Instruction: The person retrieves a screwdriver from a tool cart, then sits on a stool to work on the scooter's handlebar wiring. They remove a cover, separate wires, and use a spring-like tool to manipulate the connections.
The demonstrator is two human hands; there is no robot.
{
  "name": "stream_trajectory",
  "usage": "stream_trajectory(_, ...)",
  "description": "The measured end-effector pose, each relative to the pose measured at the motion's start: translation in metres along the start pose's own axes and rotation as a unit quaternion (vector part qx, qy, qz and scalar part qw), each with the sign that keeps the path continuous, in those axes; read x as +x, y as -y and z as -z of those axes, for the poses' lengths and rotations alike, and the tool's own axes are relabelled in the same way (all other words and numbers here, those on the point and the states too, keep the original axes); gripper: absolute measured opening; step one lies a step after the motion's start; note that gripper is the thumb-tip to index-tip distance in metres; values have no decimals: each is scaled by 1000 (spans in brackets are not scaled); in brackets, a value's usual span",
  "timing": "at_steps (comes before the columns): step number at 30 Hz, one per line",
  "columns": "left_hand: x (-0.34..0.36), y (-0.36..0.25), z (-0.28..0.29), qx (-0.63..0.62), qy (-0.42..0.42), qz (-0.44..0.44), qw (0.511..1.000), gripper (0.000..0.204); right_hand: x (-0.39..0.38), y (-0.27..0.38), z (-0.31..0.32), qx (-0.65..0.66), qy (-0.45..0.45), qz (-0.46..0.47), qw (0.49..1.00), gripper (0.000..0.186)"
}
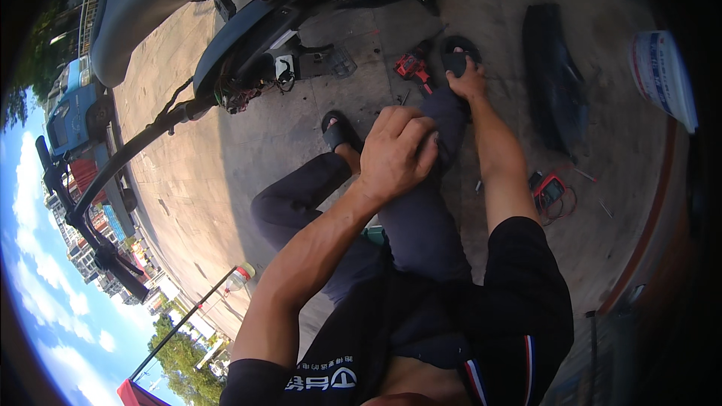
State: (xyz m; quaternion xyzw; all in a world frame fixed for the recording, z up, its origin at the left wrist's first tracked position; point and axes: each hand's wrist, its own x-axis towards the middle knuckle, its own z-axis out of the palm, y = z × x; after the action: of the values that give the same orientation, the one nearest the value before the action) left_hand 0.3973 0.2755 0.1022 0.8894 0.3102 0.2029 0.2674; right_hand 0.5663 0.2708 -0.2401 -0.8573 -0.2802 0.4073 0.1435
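My left hand (pixel 398 149) is raised in front of my bent right leg (pixel 425 218), with its fingers curled in. Whatever they may hold is hidden behind the knuckles. Farther out, my right hand (pixel 469 81) reaches down by the black sandal (pixel 455 65) on my right foot. Its fingers are small and partly hidden, so their grip is unclear. A red and black power drill (pixel 412 68) lies on the ground just left of that foot. The other black sandal (pixel 342 134) is on my left foot.
An electric two-wheeler (pixel 248 45) with exposed wiring (pixel 235 98) and a long handlebar (pixel 94 237) stands at left. Right of me lie a black curved panel (pixel 555 79), a red multimeter (pixel 551 189) with leads, and a screwdriver (pixel 585 174). A white bucket (pixel 665 75) stands far right.
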Motion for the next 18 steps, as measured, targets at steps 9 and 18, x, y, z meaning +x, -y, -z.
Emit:
stream_trajectory(9,0,2,1,2,13,12,1000,24,9,-2,8,-29,33,-1,999,93)
stream_trajectory(18,1,4,1,2,8,4,1000,23,8,-6,10,-29,46,10,998,93)
